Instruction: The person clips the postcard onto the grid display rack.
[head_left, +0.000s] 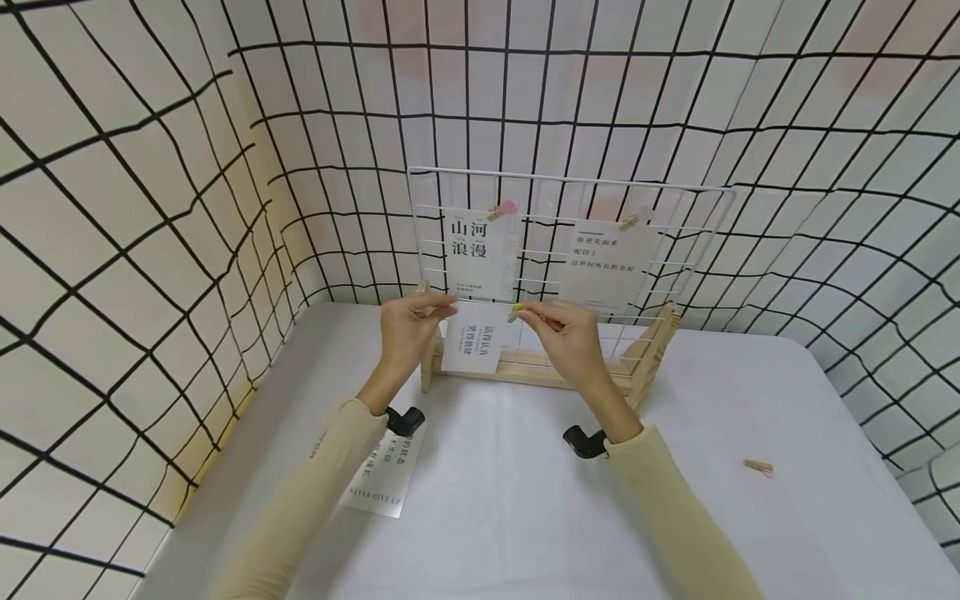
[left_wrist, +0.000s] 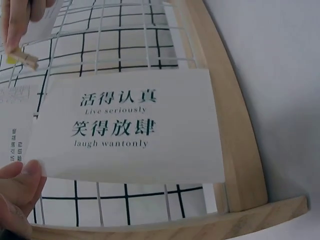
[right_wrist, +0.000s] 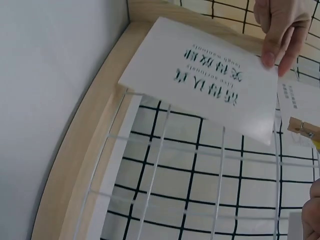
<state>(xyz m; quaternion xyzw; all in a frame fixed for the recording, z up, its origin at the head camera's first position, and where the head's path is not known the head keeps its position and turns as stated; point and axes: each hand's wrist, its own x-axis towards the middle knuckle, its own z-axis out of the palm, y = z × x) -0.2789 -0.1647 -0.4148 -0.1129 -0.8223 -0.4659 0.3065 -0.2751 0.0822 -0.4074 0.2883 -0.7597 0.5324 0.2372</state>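
Observation:
My left hand (head_left: 405, 329) pinches the edge of a white card (head_left: 471, 337) with printed Chinese text. The card hangs in front of the lower left of a white wire grid rack (head_left: 570, 177) on a wooden stand (head_left: 652, 354). In the left wrist view, its smaller lines read "Live seriously" and "laugh wantonly". Just right of the card's upper edge, my right hand (head_left: 566, 337) pinches a small wooden clothespin (left_wrist: 25, 57) with a yellow piece on it. The clothespin is apart from the card in both wrist views.
Two printed cards, one left (head_left: 480, 271) and one right (head_left: 600, 283), hang higher on the rack from clothespins. Another card (head_left: 378, 496) lies on the white table, partly behind my left forearm. A loose clothespin (head_left: 757, 465) lies far right. Black wire mesh (head_left: 315, 112) surrounds the table.

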